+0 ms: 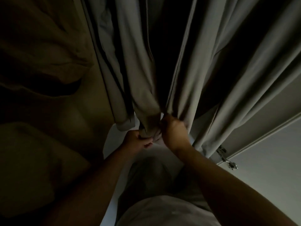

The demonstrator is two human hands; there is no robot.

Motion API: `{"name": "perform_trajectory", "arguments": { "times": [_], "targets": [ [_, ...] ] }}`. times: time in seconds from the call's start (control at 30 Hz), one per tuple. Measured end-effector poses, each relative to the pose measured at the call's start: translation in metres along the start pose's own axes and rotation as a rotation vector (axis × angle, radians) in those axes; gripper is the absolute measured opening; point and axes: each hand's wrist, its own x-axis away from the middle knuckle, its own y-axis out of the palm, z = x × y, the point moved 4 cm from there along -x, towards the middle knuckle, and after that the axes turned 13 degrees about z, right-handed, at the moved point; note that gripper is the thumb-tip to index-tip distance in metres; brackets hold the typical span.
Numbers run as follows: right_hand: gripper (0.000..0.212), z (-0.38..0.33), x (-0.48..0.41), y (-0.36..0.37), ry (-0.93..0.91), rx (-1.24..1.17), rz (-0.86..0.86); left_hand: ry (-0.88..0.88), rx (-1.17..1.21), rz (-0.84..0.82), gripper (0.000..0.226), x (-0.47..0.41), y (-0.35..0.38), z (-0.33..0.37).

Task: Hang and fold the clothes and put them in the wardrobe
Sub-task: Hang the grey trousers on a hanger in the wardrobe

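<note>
Your left hand [138,141] and right hand [174,131] both clench the hem of one hanging grey garment [146,88] (hangers unseen); folding looks not started.

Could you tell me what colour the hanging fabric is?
Plain grey-green fabric, no pattern; head view, dim light.

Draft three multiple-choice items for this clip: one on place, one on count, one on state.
1. Where is the metal hinge?
A. right of the hanging grey garments
B. left of them
C. between the hands

2. How many hands grip fabric?
A. none
B. one
C. two

3. How is the lighting?
A. bright
B. dim
C. backlit

Key: 1 A, it sits at the door panel on the right. 2 C, left hand and right hand both clutch cloth. 3 B, the whole view is dark.
</note>
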Motion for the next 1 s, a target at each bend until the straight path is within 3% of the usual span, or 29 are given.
{"name": "perform_trajectory", "arguments": {
  "times": [0.1, 0.23, 0.47, 0.6, 0.7, 0.8, 0.87, 0.9, 1.0],
  "targets": [
    [0.017, -0.01, -0.022, -0.023, -0.121, 0.025, 0.12, -0.055, 0.038, 0.01, 0.005, -0.002, -0.003, 0.003],
    [0.019, -0.023, -0.022, -0.03, -0.207, 0.046, 0.174, -0.301, 0.37, 0.017, 0.014, -0.008, 0.003, 0.018],
    [0.021, -0.033, -0.029, -0.036, -0.257, 0.175, 0.045, -0.171, 0.214, 0.068, 0.01, -0.005, 0.001, 0.009],
    [0.017, -0.065, -0.056, -0.092, -0.305, 0.064, 0.362, -0.15, -0.022, 0.171, 0.019, -0.006, -0.013, -0.003],
    [0.02, -0.094, -0.073, -0.12, -0.419, 0.108, 0.37, -0.186, -0.132, 0.289, 0.047, -0.008, -0.024, 0.016],
    [0.02, -0.102, -0.074, -0.121, -0.419, 0.147, 0.315, 0.015, -0.282, 0.528, 0.091, 0.004, -0.025, 0.069],
    [0.019, -0.105, -0.07, -0.119, -0.418, 0.132, 0.297, 0.375, -0.24, 0.663, 0.077, 0.02, -0.02, 0.111],
    [0.018, -0.107, -0.069, -0.118, -0.423, 0.13, 0.291, 0.545, -0.227, 0.645, 0.062, 0.027, -0.014, 0.129],
    [0.016, -0.111, -0.064, -0.118, -0.424, 0.132, 0.305, 0.783, -0.197, 0.566, 0.035, 0.038, -0.004, 0.167]
  ]
}}
